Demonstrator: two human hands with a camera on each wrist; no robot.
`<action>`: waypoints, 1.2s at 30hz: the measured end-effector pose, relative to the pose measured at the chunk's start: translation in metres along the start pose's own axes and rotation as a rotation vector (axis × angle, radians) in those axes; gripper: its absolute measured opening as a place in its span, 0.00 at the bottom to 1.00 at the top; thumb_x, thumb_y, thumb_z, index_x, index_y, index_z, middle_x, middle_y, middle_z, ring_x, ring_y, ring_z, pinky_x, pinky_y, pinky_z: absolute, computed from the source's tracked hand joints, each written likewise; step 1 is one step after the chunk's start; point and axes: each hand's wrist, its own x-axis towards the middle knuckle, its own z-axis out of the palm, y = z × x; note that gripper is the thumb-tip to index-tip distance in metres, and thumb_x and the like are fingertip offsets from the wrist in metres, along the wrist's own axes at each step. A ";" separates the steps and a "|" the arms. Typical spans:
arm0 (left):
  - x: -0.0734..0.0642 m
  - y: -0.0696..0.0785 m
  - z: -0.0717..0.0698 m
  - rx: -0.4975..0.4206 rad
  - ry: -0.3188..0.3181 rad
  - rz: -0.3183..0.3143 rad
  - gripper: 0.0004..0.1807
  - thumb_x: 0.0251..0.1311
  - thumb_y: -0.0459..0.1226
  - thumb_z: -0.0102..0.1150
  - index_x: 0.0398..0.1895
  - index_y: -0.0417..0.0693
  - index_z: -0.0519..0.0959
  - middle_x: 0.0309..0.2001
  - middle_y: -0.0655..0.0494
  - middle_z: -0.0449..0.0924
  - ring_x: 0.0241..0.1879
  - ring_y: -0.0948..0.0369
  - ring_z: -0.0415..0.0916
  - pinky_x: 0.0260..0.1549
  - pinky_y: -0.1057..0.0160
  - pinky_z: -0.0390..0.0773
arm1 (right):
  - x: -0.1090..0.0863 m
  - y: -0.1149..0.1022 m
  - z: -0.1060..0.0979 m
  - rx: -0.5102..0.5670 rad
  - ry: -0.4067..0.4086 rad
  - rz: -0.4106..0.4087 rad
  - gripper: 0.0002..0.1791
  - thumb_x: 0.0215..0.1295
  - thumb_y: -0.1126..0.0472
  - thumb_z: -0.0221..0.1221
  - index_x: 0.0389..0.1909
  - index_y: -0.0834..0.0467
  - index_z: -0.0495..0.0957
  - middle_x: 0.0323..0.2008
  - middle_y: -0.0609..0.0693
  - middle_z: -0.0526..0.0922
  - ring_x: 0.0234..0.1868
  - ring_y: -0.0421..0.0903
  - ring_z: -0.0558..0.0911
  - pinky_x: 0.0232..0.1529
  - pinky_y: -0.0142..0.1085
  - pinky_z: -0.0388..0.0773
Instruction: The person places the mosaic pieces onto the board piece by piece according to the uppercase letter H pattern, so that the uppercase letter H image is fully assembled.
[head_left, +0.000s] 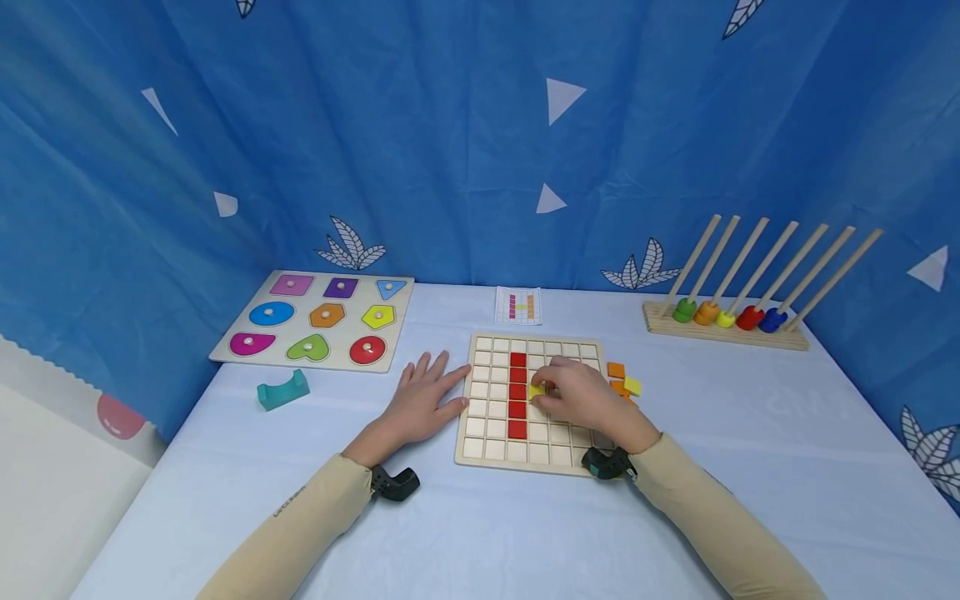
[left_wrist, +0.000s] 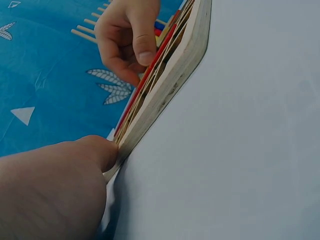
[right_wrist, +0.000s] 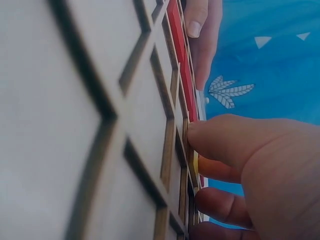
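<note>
A wooden grid board (head_left: 474,457) lies on the table, with several red square tiles (head_left: 517,392) filling part of one column. Just right of that column, my right hand (head_left: 581,393) has its thumb and fingers on a yellow square tile (head_left: 537,392) at a cell. In the right wrist view a sliver of the yellow tile (right_wrist: 195,162) shows between the fingers. My left hand (head_left: 426,402) lies flat with fingers spread, its thumb and index fingertip touching the board's left edge. Loose orange tiles (head_left: 616,370) and a yellow tile (head_left: 633,386) lie beyond the board's right edge.
A small pattern card (head_left: 518,306) lies behind the board. At the back left is a shape puzzle (head_left: 345,332), with a teal curved block (head_left: 283,390) before it. A pegged bead stand (head_left: 727,327) occupies the back right, near the blue curtain (head_left: 465,150).
</note>
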 end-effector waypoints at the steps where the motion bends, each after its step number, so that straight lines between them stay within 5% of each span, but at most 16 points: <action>1: 0.000 0.000 0.000 0.001 -0.003 -0.002 0.33 0.71 0.51 0.54 0.77 0.56 0.65 0.81 0.39 0.52 0.81 0.35 0.40 0.76 0.30 0.41 | 0.000 0.000 0.000 0.000 0.001 0.000 0.13 0.61 0.54 0.70 0.44 0.54 0.87 0.32 0.44 0.80 0.33 0.40 0.73 0.33 0.31 0.71; 27: 0.001 -0.001 0.001 -0.003 -0.009 -0.011 0.34 0.71 0.53 0.53 0.78 0.58 0.65 0.82 0.41 0.50 0.82 0.36 0.38 0.76 0.30 0.40 | -0.004 0.001 -0.009 0.025 -0.003 -0.028 0.13 0.61 0.56 0.71 0.45 0.56 0.87 0.35 0.46 0.84 0.34 0.40 0.75 0.36 0.33 0.76; 36: 0.000 -0.001 0.001 0.004 -0.013 -0.013 0.34 0.71 0.54 0.52 0.78 0.58 0.64 0.82 0.41 0.50 0.82 0.36 0.38 0.77 0.30 0.40 | -0.017 0.020 -0.025 0.040 0.020 -0.008 0.15 0.63 0.58 0.69 0.48 0.60 0.86 0.36 0.50 0.84 0.34 0.42 0.77 0.37 0.36 0.79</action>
